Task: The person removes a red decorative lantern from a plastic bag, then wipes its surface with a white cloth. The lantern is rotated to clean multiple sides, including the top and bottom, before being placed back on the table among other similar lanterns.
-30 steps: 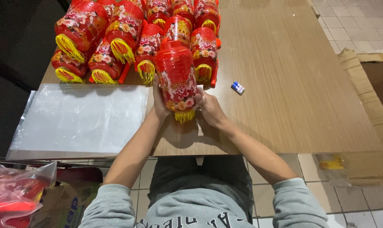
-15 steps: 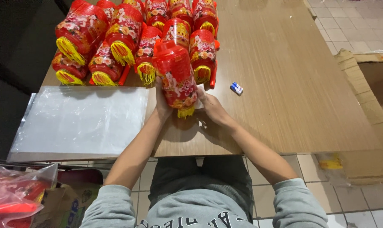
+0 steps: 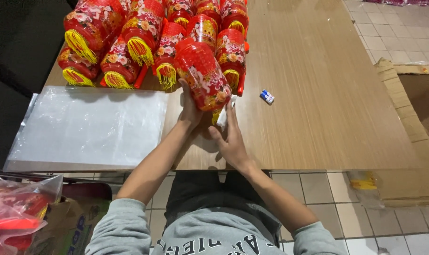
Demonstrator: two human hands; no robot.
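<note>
While it leaned on a slant just above the middle of the frame, the red cylindrical paper lantern with pink flower print and a yellow tassel (image 3: pixel 202 78) was held from both sides over the wooden table (image 3: pixel 318 104). Its tasselled end pointed down toward the person, and its top end reached up to the heap behind it. The left hand (image 3: pixel 190 106) cupped the lantern's lower left side, fingers curled against its wall. The right hand (image 3: pixel 231 139) lay just below and to the right, its fingers (image 3: pixel 230 113) stretched narrow and straight up along the lantern's lower end, touching it near the tassel; a bit of white showed between them and the lantern, too small to make out.

Behind the lantern, across the upper left of the frame, a pile of like red lanterns with yellow tassels (image 3: pixel 143 38) lay on their sides, crowded and touching each other. Left of the hands, a flat stack of clear plastic bags (image 3: pixel 89 125) covered the near left part of the table. Right of the lantern, well apart, a small blue and white object (image 3: pixel 267 97) lay alone on the wood. At the right edge, flattened brown cardboard (image 3: pixel 413 118) rested on the tiled floor (image 3: pixel 394 28). At the lower left corner, a clear bag of red goods (image 3: pixel 16 208) stood beside the person's grey sleeve (image 3: pixel 117 226).
</note>
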